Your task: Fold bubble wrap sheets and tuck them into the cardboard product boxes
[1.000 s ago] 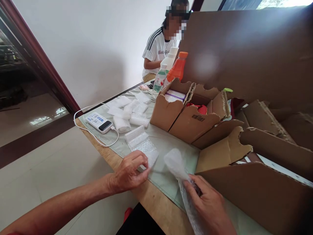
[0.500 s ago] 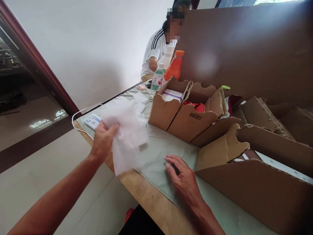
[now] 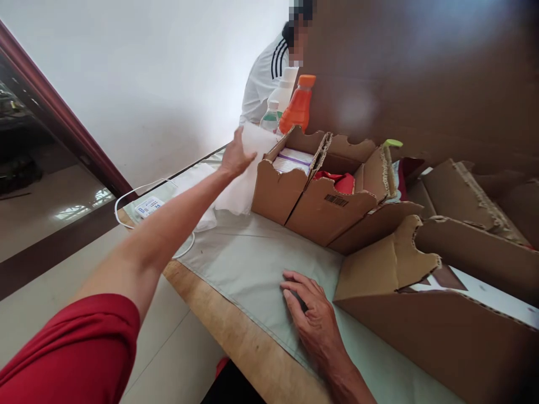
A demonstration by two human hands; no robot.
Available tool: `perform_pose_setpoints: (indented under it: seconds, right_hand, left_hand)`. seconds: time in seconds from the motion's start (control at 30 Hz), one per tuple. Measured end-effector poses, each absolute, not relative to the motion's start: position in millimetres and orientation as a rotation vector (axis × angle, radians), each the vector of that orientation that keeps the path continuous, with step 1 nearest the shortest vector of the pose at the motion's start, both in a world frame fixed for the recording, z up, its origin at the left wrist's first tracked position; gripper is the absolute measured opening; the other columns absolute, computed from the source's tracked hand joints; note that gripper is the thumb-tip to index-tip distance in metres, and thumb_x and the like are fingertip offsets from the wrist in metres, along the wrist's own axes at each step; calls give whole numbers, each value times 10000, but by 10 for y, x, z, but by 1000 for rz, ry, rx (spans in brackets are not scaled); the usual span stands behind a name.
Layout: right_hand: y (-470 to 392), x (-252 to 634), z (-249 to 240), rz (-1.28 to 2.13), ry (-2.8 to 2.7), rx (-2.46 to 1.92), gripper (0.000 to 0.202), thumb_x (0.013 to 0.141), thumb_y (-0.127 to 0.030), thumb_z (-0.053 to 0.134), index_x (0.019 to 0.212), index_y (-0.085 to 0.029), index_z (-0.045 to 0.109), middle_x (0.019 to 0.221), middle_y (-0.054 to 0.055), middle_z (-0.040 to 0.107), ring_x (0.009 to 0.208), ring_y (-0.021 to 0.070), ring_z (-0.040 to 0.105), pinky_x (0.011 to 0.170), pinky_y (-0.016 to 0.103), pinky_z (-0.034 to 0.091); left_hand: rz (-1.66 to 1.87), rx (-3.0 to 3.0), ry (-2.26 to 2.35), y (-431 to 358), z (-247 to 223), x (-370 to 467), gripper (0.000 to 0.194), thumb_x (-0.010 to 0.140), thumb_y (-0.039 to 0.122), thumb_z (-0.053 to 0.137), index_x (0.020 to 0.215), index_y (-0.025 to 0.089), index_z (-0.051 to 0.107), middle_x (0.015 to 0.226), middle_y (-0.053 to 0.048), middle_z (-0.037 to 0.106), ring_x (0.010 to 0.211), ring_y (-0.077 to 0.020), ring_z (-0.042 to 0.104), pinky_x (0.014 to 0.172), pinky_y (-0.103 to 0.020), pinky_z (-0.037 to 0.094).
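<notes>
At the far part of the table, my left hand (image 3: 239, 154) is stretched out with a thin white translucent plastic sheet (image 3: 261, 139) in its grip. The sheet hangs beside the left wall of the nearest upright cardboard box (image 3: 275, 193), and some fingers are hidden behind it. More white translucent wrapping (image 3: 204, 219) lies on the cloth below my left forearm. My right hand (image 3: 314, 311) rests on the pale green tablecloth (image 3: 236, 252), fingers loosely curved and apart, holding nothing.
Cut-open cardboard boxes (image 3: 379, 320) line the right side. Behind the sheet stand an orange bottle (image 3: 298, 106), a clear bottle (image 3: 270, 116) and a white bottle (image 3: 286, 87). A white cable (image 3: 122, 202) loops by a white-and-blue box (image 3: 148, 207). A person (image 3: 263, 81) sits beyond.
My left hand has carried the plastic sheet forward and right, from the table's near-left edge to beside the far box. My right hand has stayed almost in place.
</notes>
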State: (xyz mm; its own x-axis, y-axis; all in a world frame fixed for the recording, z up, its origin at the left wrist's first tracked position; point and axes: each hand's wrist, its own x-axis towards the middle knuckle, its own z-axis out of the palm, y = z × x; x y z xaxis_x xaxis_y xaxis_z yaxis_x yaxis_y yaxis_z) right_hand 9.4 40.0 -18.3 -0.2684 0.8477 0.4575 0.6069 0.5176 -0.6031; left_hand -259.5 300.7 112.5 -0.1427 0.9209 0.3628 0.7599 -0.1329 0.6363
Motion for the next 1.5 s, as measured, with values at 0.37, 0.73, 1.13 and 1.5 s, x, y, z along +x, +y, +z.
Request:
perform_pose_setpoints:
  seconds: [0.37,0.73,1.13,1.5]
  right_hand:
    - [420,129,-170,423,-1986,-1171,196,989,-283,566,969,-273,761,1121,60,780,1021,253,733,858,441,576]
    - [440,115,-138,492,-1950,-1212,209,984,-290,564,947,-257,767,1102,76,786,1013,254,734,877,436,587]
    - [434,103,-159,511,-1915,-1210,211,979,-290,554,934,-251,756,1103,81,787,1018,258,730,896,449,572]
    - [456,74,-151,584,-1869,-1206,215,935,-286,553,909,-232,759,1079,95,795,1035,274,737,939,482,569]
  left_hand:
    - [431,1754,2289,2919,830,-2766,809,936,686,550,1495,105,482,1497,-225,564,1417,-393,491,1136,-507,409]
    - [92,1685,2495,2698,718,-3720,391,978,376,667,1315,186,608,1332,-108,630,1139,-262,658,943,-477,581]
    - [617,1620,2549,2630,1018,-3788,186,918,292,717,1055,167,697,1186,-96,702,1142,-284,649,1003,-470,522]
    - [1417,1528,1986,1670,1931,-3533,164,709,338,656,650,210,570,554,-6,582,547,-172,516,590,-378,510]
